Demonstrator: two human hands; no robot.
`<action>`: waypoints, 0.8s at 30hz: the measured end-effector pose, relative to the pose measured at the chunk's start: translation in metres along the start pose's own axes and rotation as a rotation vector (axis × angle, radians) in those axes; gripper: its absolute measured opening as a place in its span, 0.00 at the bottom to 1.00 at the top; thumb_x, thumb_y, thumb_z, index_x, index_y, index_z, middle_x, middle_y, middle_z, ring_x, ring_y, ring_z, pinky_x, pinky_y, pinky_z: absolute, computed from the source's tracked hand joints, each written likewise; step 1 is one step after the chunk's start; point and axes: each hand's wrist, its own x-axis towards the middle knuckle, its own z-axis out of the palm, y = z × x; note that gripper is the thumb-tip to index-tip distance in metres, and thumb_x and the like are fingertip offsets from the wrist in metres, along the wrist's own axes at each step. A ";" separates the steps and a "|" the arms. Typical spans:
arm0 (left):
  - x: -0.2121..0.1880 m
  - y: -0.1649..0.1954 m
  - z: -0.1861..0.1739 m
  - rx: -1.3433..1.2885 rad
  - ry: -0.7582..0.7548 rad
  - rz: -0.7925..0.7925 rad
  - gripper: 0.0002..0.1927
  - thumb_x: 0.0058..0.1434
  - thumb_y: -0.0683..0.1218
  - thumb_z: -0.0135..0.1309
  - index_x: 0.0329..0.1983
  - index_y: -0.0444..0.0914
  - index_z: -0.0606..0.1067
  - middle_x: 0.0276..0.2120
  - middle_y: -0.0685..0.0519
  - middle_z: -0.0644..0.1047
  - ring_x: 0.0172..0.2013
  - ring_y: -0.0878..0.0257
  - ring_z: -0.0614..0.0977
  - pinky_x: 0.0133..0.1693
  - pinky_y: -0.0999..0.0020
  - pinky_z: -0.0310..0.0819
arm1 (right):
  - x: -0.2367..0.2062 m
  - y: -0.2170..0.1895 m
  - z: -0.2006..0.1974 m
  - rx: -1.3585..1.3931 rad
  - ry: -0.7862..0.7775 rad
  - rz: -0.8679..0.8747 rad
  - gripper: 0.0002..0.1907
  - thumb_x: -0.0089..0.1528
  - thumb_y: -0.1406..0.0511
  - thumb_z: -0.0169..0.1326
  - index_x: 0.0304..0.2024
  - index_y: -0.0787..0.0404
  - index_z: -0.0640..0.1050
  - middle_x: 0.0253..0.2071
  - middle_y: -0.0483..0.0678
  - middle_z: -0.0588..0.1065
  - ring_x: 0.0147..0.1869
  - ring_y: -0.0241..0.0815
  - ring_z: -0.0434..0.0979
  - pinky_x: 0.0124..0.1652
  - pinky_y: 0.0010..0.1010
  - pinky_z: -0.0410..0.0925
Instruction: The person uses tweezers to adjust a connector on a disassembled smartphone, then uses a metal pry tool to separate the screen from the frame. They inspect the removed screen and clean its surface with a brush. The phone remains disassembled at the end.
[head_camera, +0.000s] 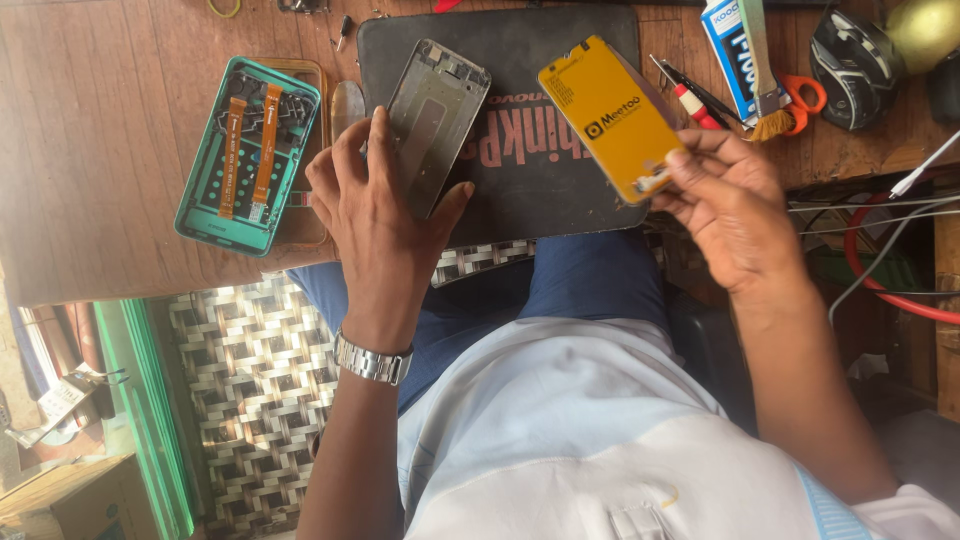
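Between thumb and fingers (690, 160) of the right hand (735, 205), clamped on its lower corner, a yellow-backed phone screen panel (610, 115) tilts above the desk (100, 130); thin, stiff glass, probably light and brittle, best held by its edges. Left hand (375, 215) fingers lie spread, pinning a grey metal phone frame (435, 120) on a black laptop (520, 190); a teal phone housing (245, 155) lies just beside

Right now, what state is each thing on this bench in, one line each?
Left hand: fingers resting on the grey phone frame.
Grey phone frame: bare, flat on the black mat.
Right hand: pinching the yellow panel's lower end.
Yellow panel: raised, tilted, yellow film still on.
Green phone: back off, orange ribbon cables exposed.
Black mat: flat on the wooden bench.
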 end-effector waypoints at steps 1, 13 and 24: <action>0.001 -0.001 0.002 -0.009 0.005 0.008 0.49 0.49 0.56 0.75 0.69 0.34 0.65 0.60 0.44 0.69 0.59 0.44 0.66 0.59 0.45 0.60 | -0.001 0.003 0.004 -0.012 0.004 0.013 0.12 0.67 0.69 0.58 0.52 0.62 0.73 0.45 0.48 0.79 0.47 0.37 0.80 0.47 0.29 0.75; 0.013 -0.020 -0.013 -0.141 -0.059 0.162 0.51 0.46 0.45 0.74 0.72 0.39 0.62 0.57 0.48 0.74 0.56 0.47 0.71 0.61 0.51 0.65 | 0.002 -0.004 0.032 -1.021 0.037 -0.370 0.17 0.63 0.67 0.67 0.53 0.66 0.79 0.36 0.50 0.78 0.33 0.34 0.75 0.33 0.22 0.69; 0.017 -0.010 -0.037 -0.257 -0.161 0.292 0.49 0.46 0.44 0.73 0.71 0.41 0.62 0.60 0.52 0.76 0.58 0.50 0.73 0.61 0.55 0.70 | 0.008 -0.011 0.073 -0.769 -0.168 -0.469 0.15 0.69 0.66 0.58 0.57 0.64 0.77 0.50 0.46 0.79 0.50 0.32 0.79 0.47 0.23 0.74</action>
